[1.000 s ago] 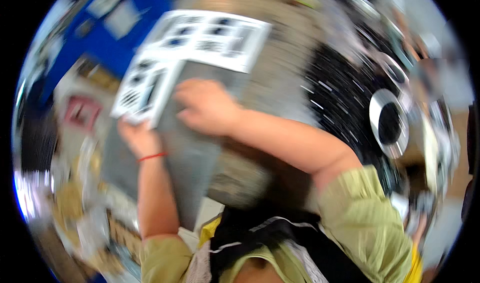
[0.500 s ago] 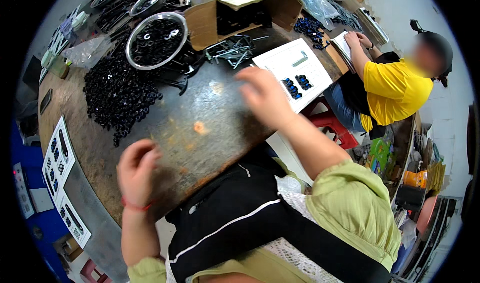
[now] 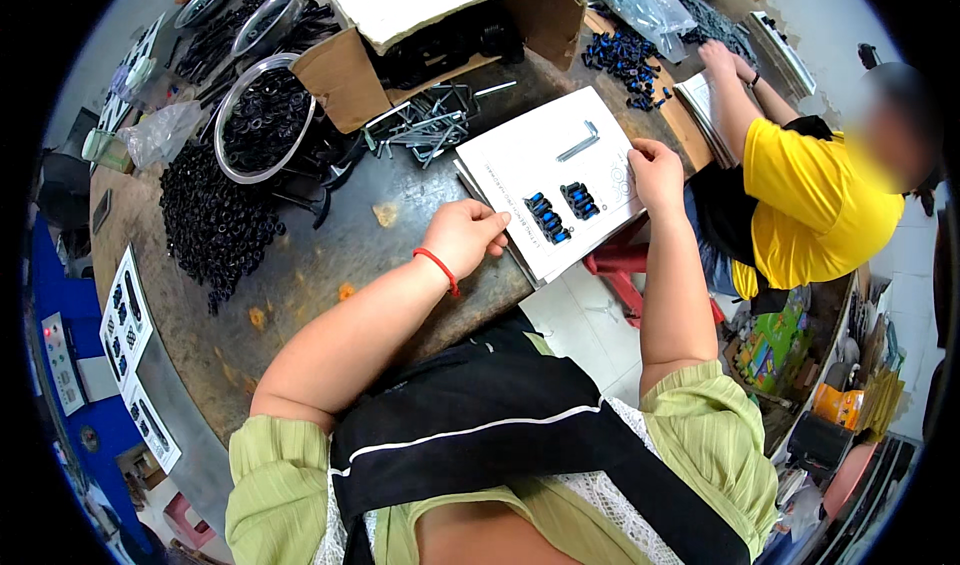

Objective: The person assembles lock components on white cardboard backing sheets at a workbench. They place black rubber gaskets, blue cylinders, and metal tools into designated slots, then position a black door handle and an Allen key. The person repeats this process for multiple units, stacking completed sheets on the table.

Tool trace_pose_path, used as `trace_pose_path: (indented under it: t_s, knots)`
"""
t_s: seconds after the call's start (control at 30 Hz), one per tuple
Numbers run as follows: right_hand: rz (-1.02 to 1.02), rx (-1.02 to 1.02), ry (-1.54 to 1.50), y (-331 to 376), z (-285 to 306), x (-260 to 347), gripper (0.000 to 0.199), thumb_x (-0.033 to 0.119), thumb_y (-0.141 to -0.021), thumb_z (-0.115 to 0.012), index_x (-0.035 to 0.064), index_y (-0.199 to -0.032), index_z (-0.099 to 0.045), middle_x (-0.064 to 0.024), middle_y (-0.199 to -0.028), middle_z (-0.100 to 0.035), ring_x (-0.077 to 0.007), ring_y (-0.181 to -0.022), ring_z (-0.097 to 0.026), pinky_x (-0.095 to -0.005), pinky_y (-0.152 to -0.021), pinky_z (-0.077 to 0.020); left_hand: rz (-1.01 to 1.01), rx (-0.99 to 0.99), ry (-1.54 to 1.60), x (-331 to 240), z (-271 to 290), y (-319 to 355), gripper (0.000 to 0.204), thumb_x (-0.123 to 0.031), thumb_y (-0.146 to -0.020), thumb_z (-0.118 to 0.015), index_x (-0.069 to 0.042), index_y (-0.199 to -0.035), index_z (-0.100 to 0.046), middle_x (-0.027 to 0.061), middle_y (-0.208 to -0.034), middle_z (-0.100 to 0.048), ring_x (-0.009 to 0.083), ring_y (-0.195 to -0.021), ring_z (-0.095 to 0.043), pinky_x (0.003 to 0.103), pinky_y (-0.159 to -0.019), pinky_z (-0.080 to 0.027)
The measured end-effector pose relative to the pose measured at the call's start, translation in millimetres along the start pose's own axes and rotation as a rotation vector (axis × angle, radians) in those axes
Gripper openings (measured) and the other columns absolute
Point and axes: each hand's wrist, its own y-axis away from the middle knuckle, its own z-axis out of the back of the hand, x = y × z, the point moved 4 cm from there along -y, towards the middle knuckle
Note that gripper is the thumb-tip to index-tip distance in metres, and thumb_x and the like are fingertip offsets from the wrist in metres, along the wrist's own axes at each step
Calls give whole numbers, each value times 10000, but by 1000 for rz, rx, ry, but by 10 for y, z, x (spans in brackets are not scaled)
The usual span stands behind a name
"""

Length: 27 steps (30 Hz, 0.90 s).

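Both of my hands are at a stack of white cards [image 3: 548,180] at the table's front right edge. The top card shows a grey hex key and two groups of blue-and-black screws; whether these are printed or real I cannot tell. My left hand [image 3: 465,233], with a red cord on its wrist, has thumb and fingers closed at the stack's left edge. On the opposite edge my right hand [image 3: 657,173] pinches the card between thumb and fingers. Just behind the stack lies a pile of metal hex keys [image 3: 425,125].
A cardboard box [image 3: 345,80] of black parts stands behind the hex keys. Left of it are a bowl [image 3: 222,125] of black parts and a heap of small black rings [image 3: 215,220]. Blue-and-black screws [image 3: 625,65] lie beyond the stack. A person in yellow [image 3: 810,195] works at right.
My left hand has moved right from over the bare tabletop to the stack's left edge. My right hand has moved right to its far edge. Both were apart from the cards and blurred.
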Motion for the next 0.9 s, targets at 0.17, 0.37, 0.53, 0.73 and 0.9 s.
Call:
trace_pose_path:
  t_s: [0.17, 0.37, 0.53, 0.73, 0.9]
  knots:
    - [69, -41, -92, 13, -12, 55, 285, 139, -814, -657, -36, -1035, -698, -155, -861, -709, -228, -775, -677, -330, -743, -521, -14, -17, 124, 84, 67, 52, 214, -158, -920, -661, 57, -919, -655, 69, -761, -673, 108, -622, -603, 248, -596, -501]
    - [123, 94, -93, 538, -85, 649, 282, 134, -826, -668, -33, -1051, -693, -124, -834, -684, -199, -753, -640, -322, -734, -511, -24, -28, 180, 223, 589, 699, 197, -169, -917, -671, 26, -939, -656, 43, -758, -657, 85, -623, -581, 215, -573, -469]
    - [232, 263, -101, 1425, -543, 1378, 294, 134, -851, -666, -41, -1088, -667, -116, -851, -675, -198, -753, -632, -327, -718, -510, -8, -186, 152, 628, 1361, 1644, 182, -177, -916, -665, 3, -908, -644, 16, -741, -649, 60, -617, -565, 198, -547, -425]
    - [334, 475, -107, 2185, -1186, 1566, 276, 122, -837, -682, -50, -1052, -666, -159, -859, -667, -249, -750, -643, -343, -716, -521, 32, -388, 153, 1264, 1826, 2491, 181, -159, -910, -666, 20, -909, -646, 23, -729, -643, 70, -616, -567, 216, -568, -453]
    - [487, 611, 29, 2729, -1706, 1861, 247, 148, -817, -667, -29, -990, -669, -207, -922, -669, -361, -826, -651, -423, -766, -526, 96, -567, 12, 1803, 2188, 2942, 175, -139, -897, -651, 28, -845, -650, 29, -692, -634, 81, -598, -564, 233, -561, -461]
